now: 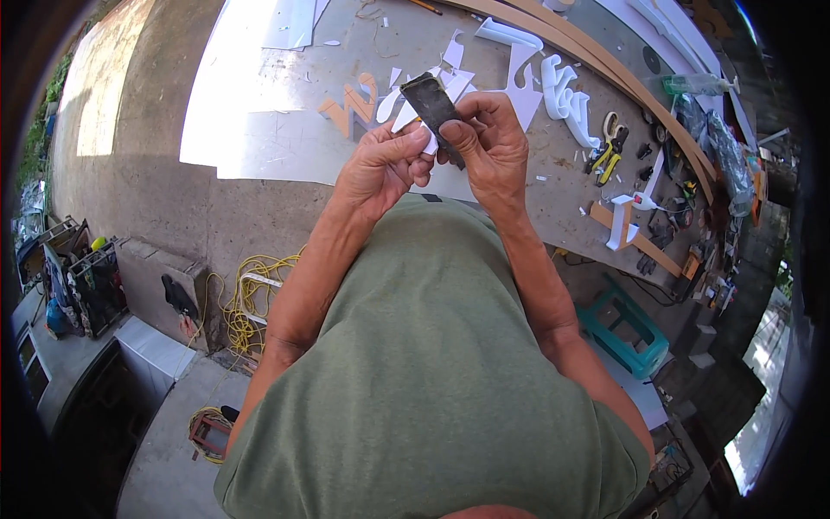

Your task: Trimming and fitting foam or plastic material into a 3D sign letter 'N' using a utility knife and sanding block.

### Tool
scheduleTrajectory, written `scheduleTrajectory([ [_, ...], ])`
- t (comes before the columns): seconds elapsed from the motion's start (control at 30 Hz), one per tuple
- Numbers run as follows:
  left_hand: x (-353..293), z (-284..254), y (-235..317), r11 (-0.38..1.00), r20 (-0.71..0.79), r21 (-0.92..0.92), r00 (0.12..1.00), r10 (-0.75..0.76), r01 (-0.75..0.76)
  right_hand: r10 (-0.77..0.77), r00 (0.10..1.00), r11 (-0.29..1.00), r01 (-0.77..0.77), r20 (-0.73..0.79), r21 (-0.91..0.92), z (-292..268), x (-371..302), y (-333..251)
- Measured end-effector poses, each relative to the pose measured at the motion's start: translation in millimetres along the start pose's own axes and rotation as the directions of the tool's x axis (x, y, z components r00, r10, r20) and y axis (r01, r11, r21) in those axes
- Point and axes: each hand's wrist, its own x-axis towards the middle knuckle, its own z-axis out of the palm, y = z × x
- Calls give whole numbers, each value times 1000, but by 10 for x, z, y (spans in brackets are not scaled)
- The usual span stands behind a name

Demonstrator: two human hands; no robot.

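Observation:
Both of my hands are raised close together over the near edge of the worktable (285, 143). Pinched in my right hand (497, 156) is a dark, flat, worn rectangular block (425, 97) that looks like a sanding block. My left hand (380, 164) grips a small white cut piece (430, 141) between thumb and fingers, right against the block's lower left side. Part of that piece is hidden by my fingers. Just beyond lie white letter-shaped cutouts (521, 86) and a tan-and-white W-shaped piece (350, 105).
White raised lettering (566, 102) and yellow-black pliers (611, 149) lie to the right. Nearby are a white glue gun (644, 201) and long tan strips (596, 43). A teal stool (635, 333) stands below right. Yellow cord (246, 294) coils on the floor at left.

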Motion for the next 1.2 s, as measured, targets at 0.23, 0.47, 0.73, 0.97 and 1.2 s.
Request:
scheduleTrajectory([
  [0.23, -37, -58, -36, 1000, 22, -10, 1000, -3, 3, -115, 993, 953, 103, -28, -286, -58, -89, 132],
  [0.47, -53, 114, -75, 941, -46, 274, 975, 217, -197, 42, 984, 983, -10, -174, 184, -175, 267, -1],
  [0.73, -33, 177, -99, 850, -30, 475, 961, 274, -227, 133, 985, 991, -135, -110, -14, -112, 176, -51],
  [0.97, -140, 134, 64, 884, 22, 378, 957, 290, -276, 307, 951, 952, -307, -36, -13, -261, 235, -100],
  [1.2, -133, 97, 155, 959, 116, 150, 967, 226, -242, 344, 938, 939, -343, -42, 38, -214, 158, -9],
])
